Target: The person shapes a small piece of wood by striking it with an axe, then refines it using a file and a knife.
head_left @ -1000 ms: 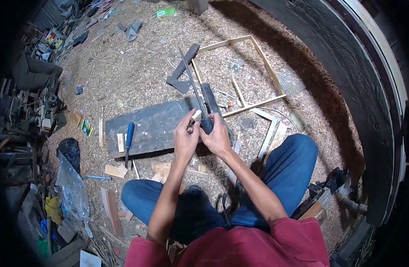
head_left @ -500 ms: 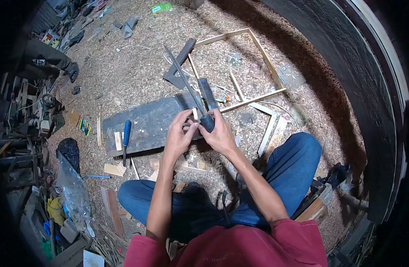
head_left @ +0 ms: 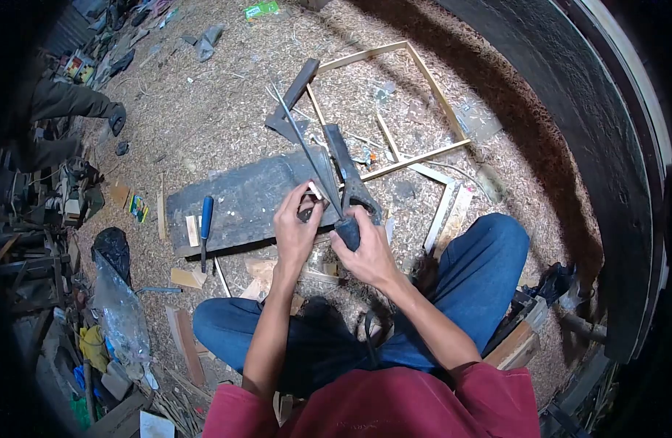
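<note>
Between the thumb and fingers of my left hand (head_left: 298, 223) is a small pale wood piece (head_left: 315, 190), held over the right end of a dark board (head_left: 241, 201). My right hand (head_left: 369, 252) grips the black handle of a long-bladed tool (head_left: 298, 131). Its narrow blade points up and to the left, passing right beside the wood piece, and is seen nearly edge-on. Just beyond my right hand lies a dark tool with a thick handle (head_left: 339, 150) and a rounded, open end. A blue-handled screwdriver (head_left: 207, 217) rests on the board's left end, beside a small wood block (head_left: 192, 231).
Ahead lies a thin wooden frame (head_left: 431, 77) on the shavings-covered ground, with a dark angled tool (head_left: 301, 87) at its left. Wood offcuts (head_left: 259, 271) lie near my knees. A large dark curved wall (head_left: 548, 95) rises at right. Another person's leg (head_left: 77, 102) shows at far left.
My hands have moved apart, the right one down and to the right with the long-bladed tool. The blade has turned thinner to view. The left still holds the wood piece.
</note>
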Action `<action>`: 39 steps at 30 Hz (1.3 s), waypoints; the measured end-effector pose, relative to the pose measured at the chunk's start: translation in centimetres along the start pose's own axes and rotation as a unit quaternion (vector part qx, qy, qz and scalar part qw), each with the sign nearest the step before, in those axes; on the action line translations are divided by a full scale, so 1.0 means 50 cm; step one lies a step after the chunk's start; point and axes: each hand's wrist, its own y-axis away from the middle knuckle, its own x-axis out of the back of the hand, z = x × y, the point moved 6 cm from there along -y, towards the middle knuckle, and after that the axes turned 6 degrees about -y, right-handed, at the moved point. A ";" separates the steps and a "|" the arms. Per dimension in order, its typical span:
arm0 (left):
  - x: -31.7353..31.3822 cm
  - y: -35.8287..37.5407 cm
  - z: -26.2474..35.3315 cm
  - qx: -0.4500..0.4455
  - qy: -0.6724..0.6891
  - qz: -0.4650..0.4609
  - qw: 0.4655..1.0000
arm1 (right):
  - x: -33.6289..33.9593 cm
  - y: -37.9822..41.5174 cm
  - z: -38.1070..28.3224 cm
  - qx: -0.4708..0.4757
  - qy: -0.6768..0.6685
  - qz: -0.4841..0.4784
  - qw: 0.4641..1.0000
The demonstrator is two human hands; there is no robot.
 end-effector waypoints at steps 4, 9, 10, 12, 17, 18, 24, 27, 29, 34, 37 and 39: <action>-0.007 0.004 -0.012 0.013 0.021 0.002 1.000 | -0.008 0.004 0.011 0.011 -0.008 0.006 1.000; -0.008 0.003 -0.015 0.014 0.020 -0.001 1.000 | -0.015 0.001 0.021 -0.003 0.001 -0.014 1.000; -0.008 0.003 -0.015 0.014 0.020 0.000 1.000 | -0.015 -0.001 0.024 -0.005 -0.003 -0.014 1.000; -0.008 0.004 -0.017 0.025 0.037 -0.001 0.999 | -0.016 -0.001 0.025 -0.007 -0.007 -0.015 1.000; -0.006 0.003 -0.013 0.013 0.021 0.003 1.000 | -0.017 -0.006 0.024 -0.010 0.006 -0.021 1.000; -0.005 0.003 -0.010 0.007 0.018 0.008 1.000 | -0.017 -0.007 0.025 -0.009 0.007 -0.021 1.000; -0.008 0.003 -0.017 -0.006 0.036 -0.003 0.999 | -0.008 -0.010 0.012 -0.024 0.027 -0.016 0.999; 0.004 0.007 0.010 -0.016 0.009 0.010 1.000 | -0.005 -0.007 0.009 -0.013 0.018 -0.008 1.000; -0.002 0.012 -0.006 -0.023 -0.008 0.011 1.000 | -0.007 -0.008 0.014 -0.028 0.032 -0.011 0.999; -0.009 0.002 -0.009 -0.031 -0.010 0.022 0.999 | 0.005 -0.015 -0.005 -0.019 0.041 -0.027 0.999; -0.005 0.000 0.007 -0.025 -0.022 0.009 0.999 | 0.008 -0.007 -0.026 -0.027 0.013 -0.027 0.999; -0.012 0.002 -0.006 -0.026 -0.010 0.006 1.000 | 0.001 -0.012 -0.004 -0.021 0.027 -0.029 0.999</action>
